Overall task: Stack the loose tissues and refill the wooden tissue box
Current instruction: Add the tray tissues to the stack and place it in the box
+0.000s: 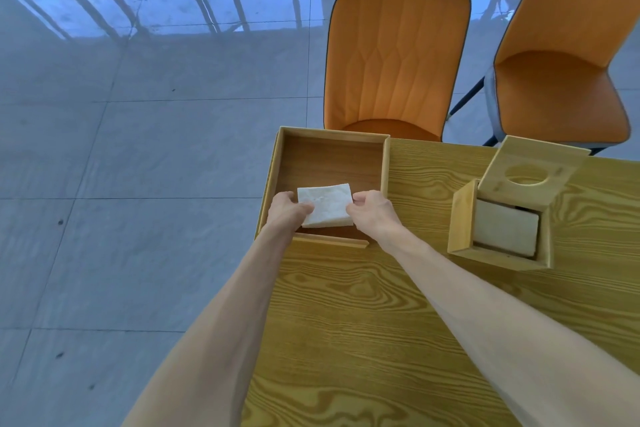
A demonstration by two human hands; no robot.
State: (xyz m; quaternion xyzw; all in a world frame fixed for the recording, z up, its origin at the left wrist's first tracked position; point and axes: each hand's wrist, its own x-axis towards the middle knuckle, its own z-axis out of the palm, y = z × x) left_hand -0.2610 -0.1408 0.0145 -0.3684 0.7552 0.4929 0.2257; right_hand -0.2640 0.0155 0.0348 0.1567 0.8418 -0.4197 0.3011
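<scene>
A small stack of white folded tissues (pixel 325 205) is held over the near part of a shallow wooden tray (pixel 332 163) at the table's left corner. My left hand (pixel 289 210) pinches the stack's left edge and my right hand (pixel 372 210) pinches its right edge. At the right stands the wooden tissue box (pixel 462 218), open, with a pile of tissues (pixel 505 229) inside. Its lid (pixel 530 172), which has a round hole, leans tilted on the box's far rim.
The wood-grain table (pixel 381 322) ends just left of the tray, with grey tiled floor (pixel 138 149) beyond. Two orange chairs (pixel 398 55) (pixel 561 62) stand behind the table's far edge.
</scene>
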